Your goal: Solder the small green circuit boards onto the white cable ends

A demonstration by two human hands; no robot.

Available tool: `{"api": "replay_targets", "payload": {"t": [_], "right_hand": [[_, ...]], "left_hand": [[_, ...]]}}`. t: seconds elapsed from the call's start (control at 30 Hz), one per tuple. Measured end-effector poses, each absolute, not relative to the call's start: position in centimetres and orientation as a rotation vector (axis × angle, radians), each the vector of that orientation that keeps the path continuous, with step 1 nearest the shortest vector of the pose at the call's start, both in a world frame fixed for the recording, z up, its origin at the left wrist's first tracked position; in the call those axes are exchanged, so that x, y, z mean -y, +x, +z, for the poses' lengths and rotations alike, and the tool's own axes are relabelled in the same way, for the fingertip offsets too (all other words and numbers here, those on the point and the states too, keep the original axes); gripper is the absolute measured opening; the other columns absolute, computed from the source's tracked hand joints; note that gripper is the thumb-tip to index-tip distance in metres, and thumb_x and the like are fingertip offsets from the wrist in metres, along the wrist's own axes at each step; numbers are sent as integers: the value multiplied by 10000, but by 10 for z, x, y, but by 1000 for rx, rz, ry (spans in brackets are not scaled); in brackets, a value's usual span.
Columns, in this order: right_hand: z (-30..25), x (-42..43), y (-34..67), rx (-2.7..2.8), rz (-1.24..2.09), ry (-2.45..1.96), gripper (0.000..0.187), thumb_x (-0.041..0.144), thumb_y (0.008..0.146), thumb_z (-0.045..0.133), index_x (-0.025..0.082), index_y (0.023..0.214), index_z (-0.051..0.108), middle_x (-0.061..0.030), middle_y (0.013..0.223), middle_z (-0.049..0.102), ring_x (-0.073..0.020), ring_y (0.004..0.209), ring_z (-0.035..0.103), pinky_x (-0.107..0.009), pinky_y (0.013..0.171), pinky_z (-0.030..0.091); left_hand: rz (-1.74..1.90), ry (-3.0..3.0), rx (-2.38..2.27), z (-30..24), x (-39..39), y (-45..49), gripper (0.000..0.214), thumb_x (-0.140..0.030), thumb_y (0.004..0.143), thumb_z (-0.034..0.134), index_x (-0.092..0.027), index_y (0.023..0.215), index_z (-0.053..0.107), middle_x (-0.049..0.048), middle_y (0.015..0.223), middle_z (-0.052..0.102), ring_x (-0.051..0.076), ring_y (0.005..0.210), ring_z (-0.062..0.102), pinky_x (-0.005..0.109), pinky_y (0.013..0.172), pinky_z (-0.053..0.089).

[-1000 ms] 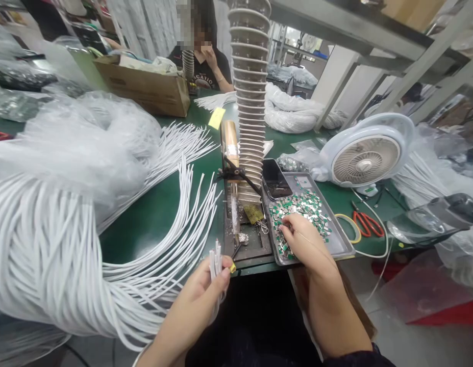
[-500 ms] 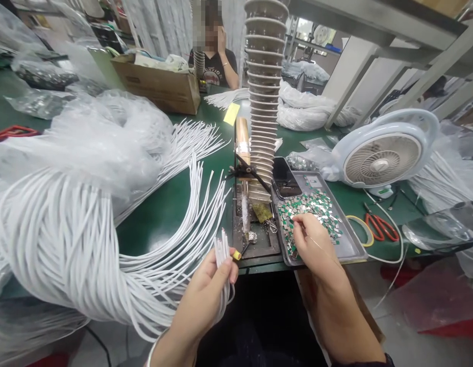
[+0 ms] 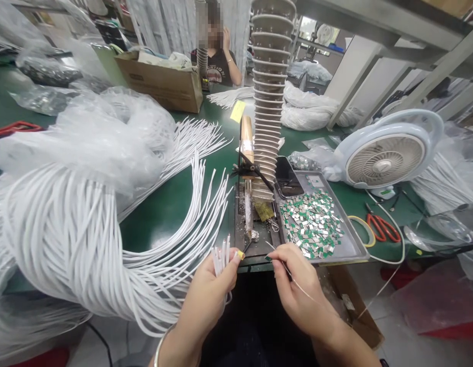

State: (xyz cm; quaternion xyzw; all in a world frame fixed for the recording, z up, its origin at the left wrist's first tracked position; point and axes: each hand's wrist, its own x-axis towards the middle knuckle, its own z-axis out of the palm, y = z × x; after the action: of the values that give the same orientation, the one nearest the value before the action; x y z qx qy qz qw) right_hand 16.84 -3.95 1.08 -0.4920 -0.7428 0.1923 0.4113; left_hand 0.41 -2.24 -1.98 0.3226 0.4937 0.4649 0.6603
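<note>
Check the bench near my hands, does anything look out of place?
The black smartphone seems out of place: it lies partly over the corner of the metal tray of green-and-silver pieces, rather than beside it.

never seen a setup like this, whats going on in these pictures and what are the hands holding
This view comes from a camera worn on the person's head, looking down at their own hands. The left hand grips the ends of some white cables, part of a large bundle on a green workbench. The right hand pinches a slim dark tool. Nearby, a metal tray holds many small green-and-silver pieces.
</note>
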Motion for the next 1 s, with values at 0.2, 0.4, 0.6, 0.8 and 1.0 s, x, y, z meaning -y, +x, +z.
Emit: {"api": "replay_targets", "payload": {"t": [0.2, 0.4, 0.6, 0.8, 1.0], "right_hand": [[1, 35, 154, 1850, 506, -1158, 179, 71, 884, 400, 190, 915, 531, -42, 807, 551, -156, 745, 557, -287, 674, 511], [-9, 24, 147, 1776, 518, -1170, 165, 89, 881, 422, 179, 894, 560, -36, 775, 566, -146, 716, 566, -268, 643, 499], [-9, 23, 144, 1718, 525, -1157, 161, 101, 878, 430, 180, 883, 571, -18, 729, 542, -135, 653, 545, -253, 584, 475], [-11, 23, 144, 1688, 555, -1131, 157, 97, 875, 435, 178, 892, 568, -7, 708, 521, -134, 658, 533, -252, 593, 458], [-14, 24, 144, 1660, 585, -1110, 147, 94, 875, 440, 179, 881, 560, -4, 716, 515, -129, 667, 530, -248, 604, 453]], "left_hand": [[1032, 791, -1074, -16, 23, 5, 308, -464, 790, 631, -159, 831, 617, -98, 494, 366, 83, 452, 306, 210, 451, 254], [1011, 807, -1042, -15, 22, 5, 306, -459, 811, 607, -159, 871, 597, -102, 505, 346, 83, 455, 283, 211, 448, 223], [1001, 825, -1021, -14, 23, 7, 260, -411, 815, 623, -176, 925, 607, -93, 564, 379, 86, 484, 313, 211, 466, 258], [1027, 917, -1044, -11, 23, 6, 163, -350, 845, 600, -193, 887, 615, -40, 696, 519, 94, 559, 401, 212, 494, 302], [998, 932, -1032, -7, 22, 8, 114, -319, 862, 574, -209, 887, 592, -37, 752, 542, 104, 647, 454, 211, 561, 337]]}}
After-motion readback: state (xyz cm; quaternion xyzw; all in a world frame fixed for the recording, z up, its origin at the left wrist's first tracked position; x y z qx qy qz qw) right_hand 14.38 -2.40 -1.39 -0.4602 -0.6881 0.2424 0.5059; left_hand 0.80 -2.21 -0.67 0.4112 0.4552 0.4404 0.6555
